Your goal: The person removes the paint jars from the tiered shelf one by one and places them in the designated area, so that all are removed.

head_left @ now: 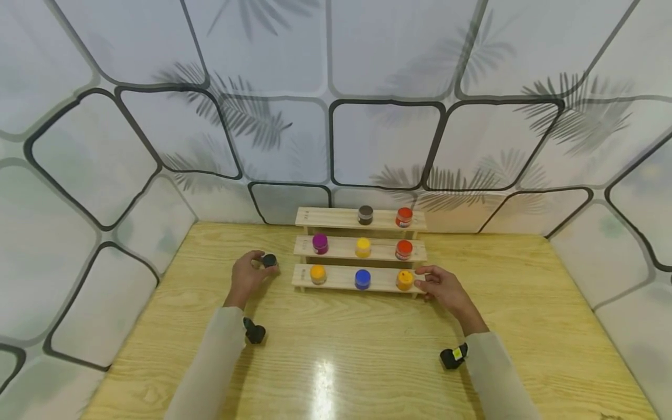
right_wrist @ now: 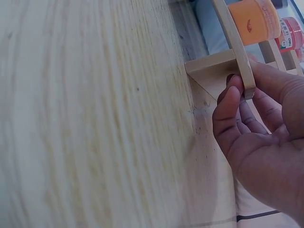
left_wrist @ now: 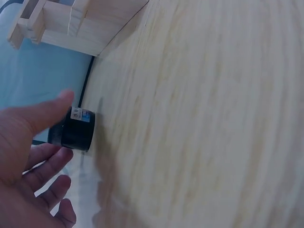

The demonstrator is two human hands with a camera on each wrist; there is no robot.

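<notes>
Left of the rack, a small black-lidded jar [head_left: 269,261] stands on the table. My left hand [head_left: 247,280] pinches it between thumb and fingers; in the left wrist view a small label shows on the dark jar [left_wrist: 80,130]. A three-step wooden rack [head_left: 340,276] bears several paint jars. My right hand [head_left: 445,291] grips the right end of its lowest shelf, thumb and fingers on either side of the board [right_wrist: 246,78]. Beside those fingers, on that shelf, stands an orange-yellow jar [head_left: 405,280].
On the lowest step are also a yellow-orange jar [head_left: 317,274] and a blue jar [head_left: 363,279]. The middle step holds purple [head_left: 320,244], yellow [head_left: 363,247] and red [head_left: 403,249] jars. Dark grey [head_left: 365,214] and red [head_left: 404,217] jars stand on top. A patterned wall [head_left: 385,146] rises behind.
</notes>
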